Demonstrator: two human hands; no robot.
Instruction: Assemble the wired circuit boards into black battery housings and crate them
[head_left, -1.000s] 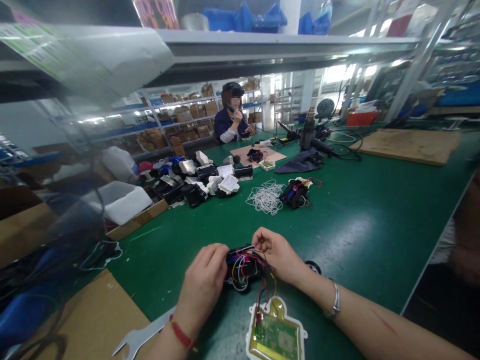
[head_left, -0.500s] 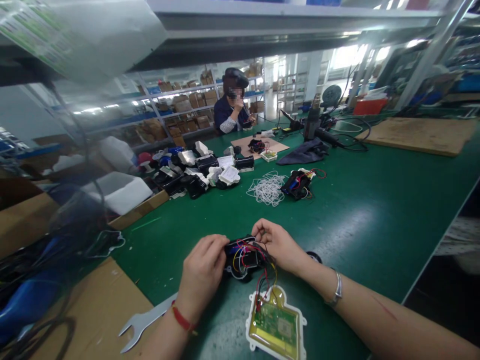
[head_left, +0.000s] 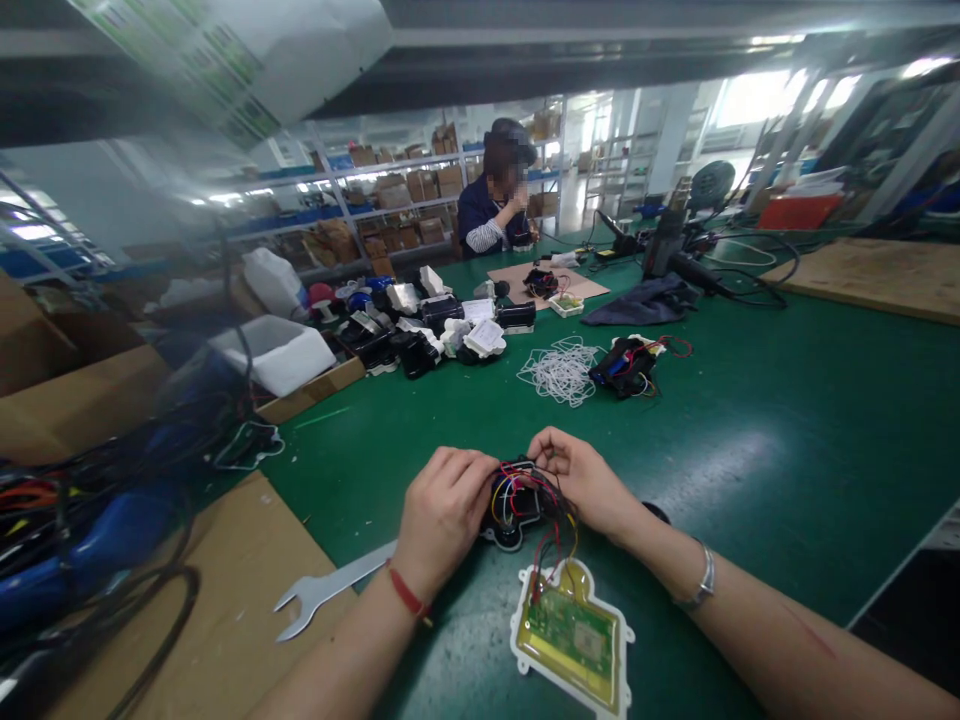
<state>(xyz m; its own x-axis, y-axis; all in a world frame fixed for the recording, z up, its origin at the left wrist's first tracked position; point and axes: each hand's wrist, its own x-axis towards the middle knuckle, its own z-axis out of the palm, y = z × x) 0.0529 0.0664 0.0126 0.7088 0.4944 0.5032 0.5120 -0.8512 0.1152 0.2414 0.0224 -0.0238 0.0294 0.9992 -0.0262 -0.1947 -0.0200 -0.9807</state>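
Observation:
In front of me lies an open black plastic housing (head_left: 508, 530) with a pale seal line along its rim. My left hand (head_left: 444, 510) grips its left side, fingers closed over the far edge. At the far right edge my right hand (head_left: 581, 482) is closed in a pinch; its fingertips are partly hidden behind wires and housing. Red, yellow, white and black wires (head_left: 556, 515) run from the housing to a potted circuit board in a white frame (head_left: 574, 640), lying flat nearer to me. An open-end wrench (head_left: 334, 588) sits left of my left forearm.
Beyond my hands are a tangle of white cord (head_left: 561, 370) and another wired black unit (head_left: 628, 368). Several black-and-white housings (head_left: 442, 325) are heaped at the back left, near a cardboard box (head_left: 82, 400). A co-worker (head_left: 491, 200) sits across the green table (head_left: 750, 450).
My view has swung left, so everything sits further right in the picture. The left hand's fingers now cover more of the housing's far edge. Both hands stay at the housing.

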